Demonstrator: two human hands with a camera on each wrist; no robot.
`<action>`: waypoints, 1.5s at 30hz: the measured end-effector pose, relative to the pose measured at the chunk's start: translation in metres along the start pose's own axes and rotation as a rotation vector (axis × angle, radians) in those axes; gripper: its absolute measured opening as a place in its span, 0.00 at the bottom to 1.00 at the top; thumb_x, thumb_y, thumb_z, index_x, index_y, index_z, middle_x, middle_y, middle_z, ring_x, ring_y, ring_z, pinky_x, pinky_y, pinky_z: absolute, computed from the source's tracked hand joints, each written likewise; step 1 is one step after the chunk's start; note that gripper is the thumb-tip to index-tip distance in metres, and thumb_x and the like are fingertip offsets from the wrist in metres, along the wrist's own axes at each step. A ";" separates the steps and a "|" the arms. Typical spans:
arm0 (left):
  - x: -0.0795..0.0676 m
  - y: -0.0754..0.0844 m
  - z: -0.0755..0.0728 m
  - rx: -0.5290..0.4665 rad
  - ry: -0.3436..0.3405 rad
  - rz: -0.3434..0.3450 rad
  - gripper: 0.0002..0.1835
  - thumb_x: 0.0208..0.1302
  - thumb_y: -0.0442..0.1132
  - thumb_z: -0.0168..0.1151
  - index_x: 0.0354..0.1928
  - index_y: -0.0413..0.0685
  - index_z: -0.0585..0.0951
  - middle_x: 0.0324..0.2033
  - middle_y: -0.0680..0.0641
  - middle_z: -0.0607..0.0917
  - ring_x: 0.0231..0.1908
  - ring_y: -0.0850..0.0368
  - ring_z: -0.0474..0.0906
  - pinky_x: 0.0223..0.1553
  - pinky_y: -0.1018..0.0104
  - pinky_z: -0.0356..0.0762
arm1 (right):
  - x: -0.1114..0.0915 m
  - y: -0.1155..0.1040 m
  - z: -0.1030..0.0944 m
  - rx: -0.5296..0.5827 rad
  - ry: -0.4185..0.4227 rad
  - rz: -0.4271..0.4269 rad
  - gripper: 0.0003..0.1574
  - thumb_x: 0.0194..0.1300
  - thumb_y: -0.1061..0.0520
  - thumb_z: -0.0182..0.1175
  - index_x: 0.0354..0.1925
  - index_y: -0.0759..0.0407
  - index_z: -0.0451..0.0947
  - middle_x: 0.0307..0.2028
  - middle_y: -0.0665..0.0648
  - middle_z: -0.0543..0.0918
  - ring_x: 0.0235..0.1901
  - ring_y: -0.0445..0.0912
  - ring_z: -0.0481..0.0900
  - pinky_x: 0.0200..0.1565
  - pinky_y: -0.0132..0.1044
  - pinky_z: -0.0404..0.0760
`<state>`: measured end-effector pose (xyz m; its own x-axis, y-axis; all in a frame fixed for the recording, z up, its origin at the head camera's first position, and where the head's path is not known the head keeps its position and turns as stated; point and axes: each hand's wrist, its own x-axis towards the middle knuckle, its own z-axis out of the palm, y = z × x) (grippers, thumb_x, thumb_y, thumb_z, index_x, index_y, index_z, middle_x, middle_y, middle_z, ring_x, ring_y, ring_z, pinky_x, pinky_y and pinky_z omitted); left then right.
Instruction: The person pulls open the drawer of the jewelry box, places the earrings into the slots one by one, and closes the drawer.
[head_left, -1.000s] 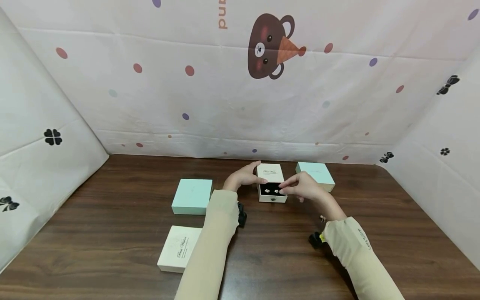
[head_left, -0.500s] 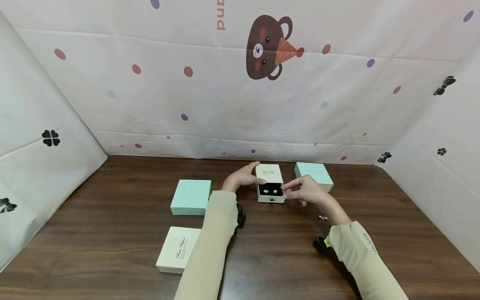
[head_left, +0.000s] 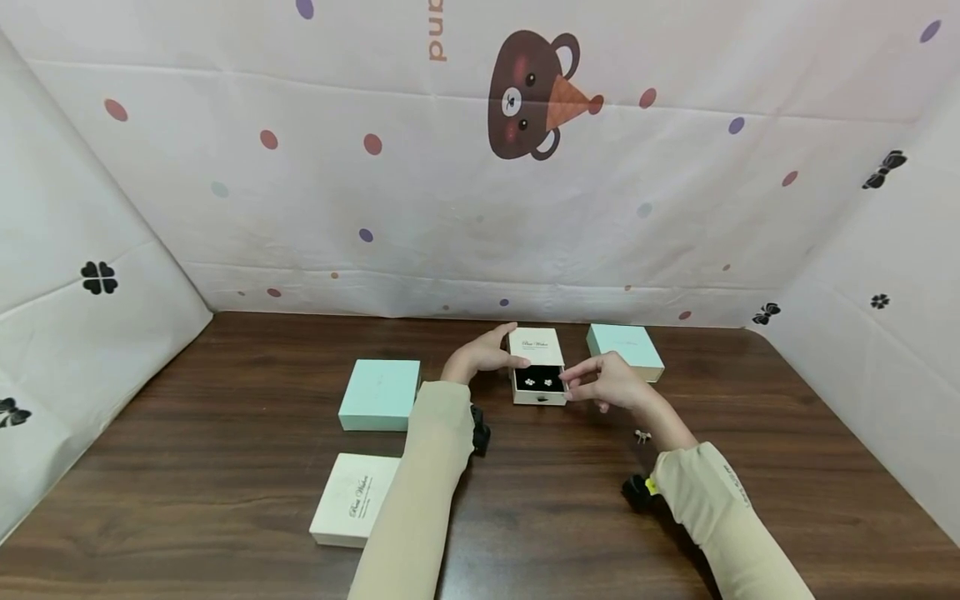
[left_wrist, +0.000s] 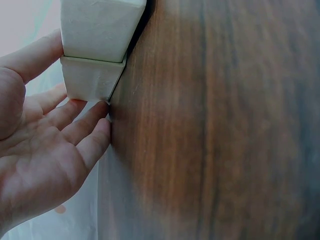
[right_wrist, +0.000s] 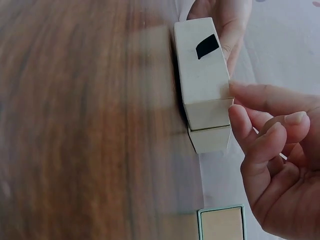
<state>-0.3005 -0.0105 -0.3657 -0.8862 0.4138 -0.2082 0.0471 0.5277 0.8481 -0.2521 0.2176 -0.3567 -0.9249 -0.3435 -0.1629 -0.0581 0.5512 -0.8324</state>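
Observation:
A small white jewelry box [head_left: 534, 343] with a sliding cover lies at the back of the table. Its drawer [head_left: 541, 398] is pulled partway out towards me, and a pair of flower-shaped stud earrings [head_left: 529, 382] sits on the black lining. My left hand [head_left: 483, 354] holds the box from its left, thumb at the cover's front edge and fingers reaching round its side [left_wrist: 50, 125]. At the drawer's front right corner, my right hand [head_left: 611, 383] pinches the edge between thumb and forefinger, its other fingers curled [right_wrist: 272, 140]. A black pull tab [right_wrist: 207, 46] shows on the drawer front.
A mint-green box [head_left: 381, 393] stands left of my left forearm, with a white lettered box [head_left: 352, 500] nearer me, partly hidden by the sleeve. Another mint-green box [head_left: 626, 346] is at the back right. Something tiny and silvery [head_left: 642, 436] lies near my right wrist.
My right fingertips have moved from over the right-hand earring out to the drawer's right edge. That earring now shows fully. My left hand keeps its place on the box.

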 end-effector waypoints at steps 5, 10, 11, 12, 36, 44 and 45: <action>0.000 0.000 -0.001 -0.010 -0.005 0.001 0.43 0.59 0.44 0.62 0.71 0.53 0.48 0.70 0.47 0.48 0.68 0.49 0.44 0.64 0.50 0.51 | 0.001 0.001 0.001 0.011 0.014 0.007 0.20 0.50 0.62 0.67 0.44 0.67 0.80 0.27 0.50 0.80 0.09 0.37 0.60 0.14 0.31 0.68; 0.000 -0.001 0.000 -0.014 -0.006 -0.002 0.43 0.59 0.44 0.62 0.71 0.53 0.48 0.70 0.47 0.48 0.69 0.49 0.44 0.64 0.50 0.51 | 0.002 0.002 0.002 0.031 0.017 0.010 0.21 0.50 0.62 0.67 0.44 0.68 0.80 0.27 0.50 0.80 0.09 0.37 0.60 0.14 0.30 0.67; 0.000 -0.002 0.000 -0.014 -0.006 -0.003 0.43 0.59 0.44 0.62 0.71 0.54 0.48 0.70 0.47 0.48 0.69 0.49 0.44 0.64 0.50 0.51 | 0.002 0.002 0.002 0.035 0.016 0.012 0.21 0.50 0.63 0.67 0.44 0.68 0.80 0.27 0.50 0.80 0.09 0.37 0.60 0.14 0.30 0.67; 0.000 -0.002 0.000 -0.015 -0.006 -0.005 0.44 0.59 0.44 0.62 0.71 0.54 0.48 0.70 0.47 0.48 0.69 0.49 0.44 0.64 0.50 0.51 | 0.002 0.002 0.002 0.039 0.014 0.014 0.21 0.50 0.63 0.67 0.45 0.68 0.80 0.27 0.50 0.80 0.09 0.37 0.60 0.14 0.30 0.67; 0.001 -0.001 0.000 -0.028 -0.004 -0.013 0.45 0.58 0.45 0.63 0.71 0.53 0.47 0.70 0.47 0.48 0.68 0.49 0.44 0.64 0.50 0.52 | 0.013 0.005 0.000 0.020 0.086 -0.015 0.23 0.49 0.62 0.69 0.46 0.66 0.79 0.28 0.51 0.80 0.08 0.38 0.62 0.14 0.32 0.69; 0.003 0.000 0.000 -0.022 0.003 -0.019 0.45 0.58 0.45 0.63 0.71 0.53 0.48 0.70 0.48 0.49 0.68 0.50 0.45 0.64 0.51 0.51 | 0.016 0.006 0.000 0.020 0.111 -0.035 0.23 0.49 0.63 0.68 0.46 0.67 0.79 0.27 0.50 0.81 0.08 0.38 0.63 0.14 0.31 0.69; 0.003 -0.001 0.001 -0.021 0.004 -0.019 0.45 0.58 0.45 0.63 0.71 0.53 0.48 0.70 0.48 0.49 0.68 0.50 0.45 0.64 0.51 0.51 | 0.017 0.005 0.000 0.020 0.115 -0.033 0.23 0.49 0.63 0.68 0.45 0.67 0.80 0.27 0.50 0.81 0.08 0.38 0.63 0.14 0.31 0.69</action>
<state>-0.3033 -0.0090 -0.3672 -0.8886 0.4012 -0.2221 0.0209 0.5192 0.8544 -0.2679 0.2152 -0.3636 -0.9596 -0.2714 -0.0741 -0.0832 0.5256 -0.8467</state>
